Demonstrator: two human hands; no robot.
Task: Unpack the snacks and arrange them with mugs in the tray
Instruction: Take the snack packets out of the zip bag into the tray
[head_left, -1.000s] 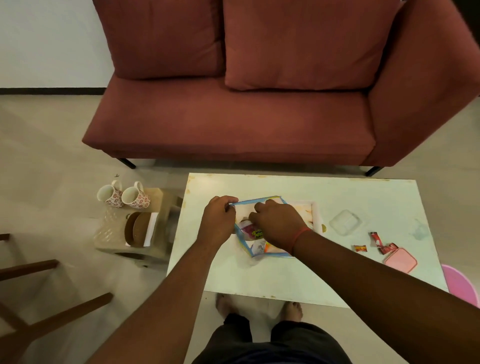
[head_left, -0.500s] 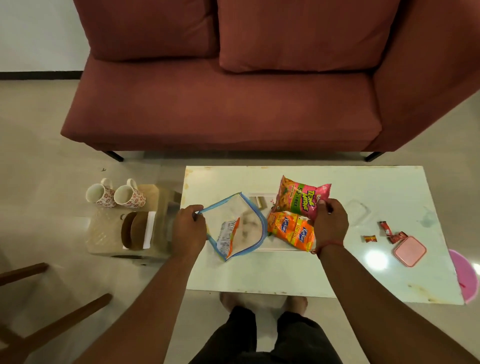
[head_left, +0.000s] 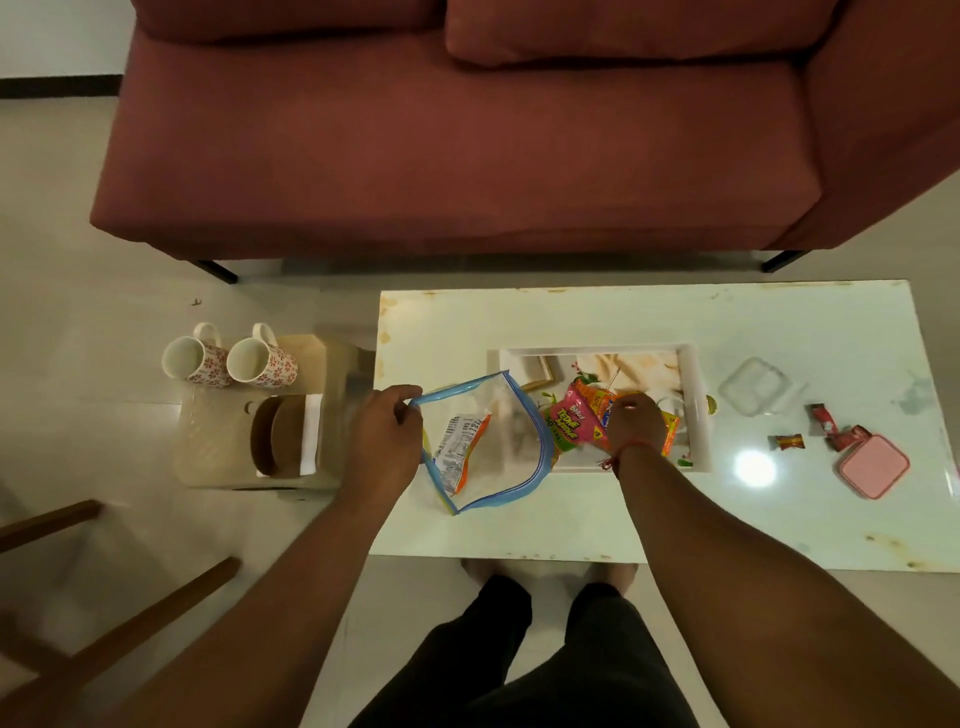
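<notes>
My left hand (head_left: 382, 441) pinches the open mouth of a clear zip bag (head_left: 488, 441) with a blue rim, lying on the white table (head_left: 571, 514). One snack packet (head_left: 460, 452) remains inside the bag. My right hand (head_left: 636, 423) presses down on a pink snack packet (head_left: 569, 423) and an orange packet (head_left: 670, 428), both lying in the white tray (head_left: 696, 395) with a printed bottom. Two floral mugs (head_left: 195, 358) (head_left: 260, 364) lie on a low beige stool (head_left: 213, 441) left of the table.
A clear plastic box (head_left: 756, 384), wrapped candies (head_left: 789, 441) (head_left: 823, 418) and a pink lid (head_left: 872, 465) lie on the table's right side. Brown discs (head_left: 275, 436) sit on the stool. A red sofa (head_left: 467, 156) stands behind the table, wooden chair legs (head_left: 130, 629) at the left.
My right hand pulled the pink and orange packets out of the bag, carried them right and lowered them into the tray. My left hand kept hold of the bag's mouth.
</notes>
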